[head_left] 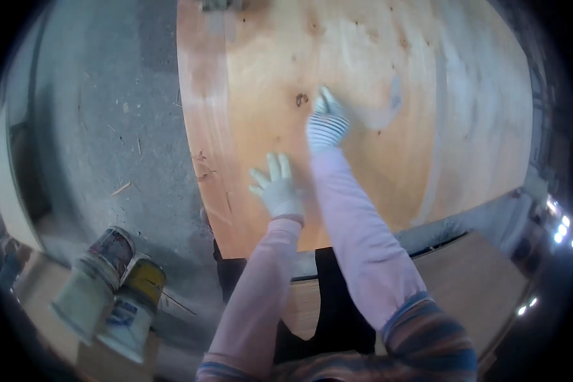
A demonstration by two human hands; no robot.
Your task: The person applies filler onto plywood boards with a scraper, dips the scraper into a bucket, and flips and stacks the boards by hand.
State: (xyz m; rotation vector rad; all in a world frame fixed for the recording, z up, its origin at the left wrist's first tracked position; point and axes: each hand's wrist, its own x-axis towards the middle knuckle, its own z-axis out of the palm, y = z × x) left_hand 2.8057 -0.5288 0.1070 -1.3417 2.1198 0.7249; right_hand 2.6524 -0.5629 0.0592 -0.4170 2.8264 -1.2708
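A large sheet of pale plywood (267, 76) lies in front of me, with dark knots and lighter patches in its grain. My left hand (278, 191), in a white glove, rests on the sheet with its fingers spread. Further up, my right hand (326, 124) wears a white glove with dark stripes. Its fingers are closed in a pinch against the wood, just right of a dark knot (301, 99). Whatever they may hold is hidden. A pale smear (382, 114) marks the surface to the right of that hand.
At lower left, two stained buckets (144, 280) (110, 251) stand by pale containers. Wood splinters (121, 188) litter the grey floor (130, 114). More boards (477, 274) lie at lower right. A blurred grey object (219, 5) sits at the sheet's far edge.
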